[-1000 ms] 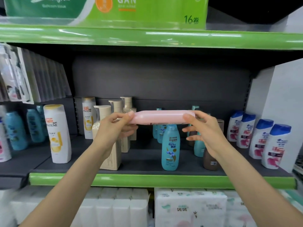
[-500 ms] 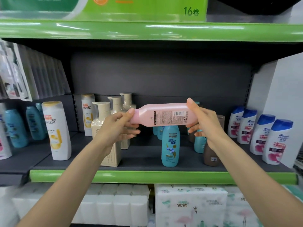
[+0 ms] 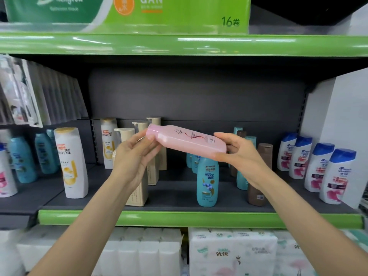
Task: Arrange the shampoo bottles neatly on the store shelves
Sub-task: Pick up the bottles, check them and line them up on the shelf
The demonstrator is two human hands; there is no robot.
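I hold a pink shampoo bottle (image 3: 187, 141) sideways in front of the middle shelf (image 3: 179, 193), cap end to the left and tilted up. My left hand (image 3: 132, 156) pinches the cap end. My right hand (image 3: 242, 154) grips the bottom end. The front label with red writing faces me. Below it on the shelf stand a teal Rejoice bottle (image 3: 207, 181), cream pump bottles (image 3: 139, 188) partly hidden behind my left hand, and a brown bottle (image 3: 258, 196) behind my right wrist.
White Pantene bottles (image 3: 72, 162) stand at the left and blue-capped white bottles (image 3: 336, 176) at the right. Teal bottles (image 3: 23, 159) fill the neighbouring shelf on the left. Tissue packs (image 3: 233, 253) lie below the green shelf edge (image 3: 179, 218). A green paper pack (image 3: 127, 10) sits above.
The pink bottle has turned in my hands: its back label with the barcode faced me, now the front label does. It also tilted, right end lower.
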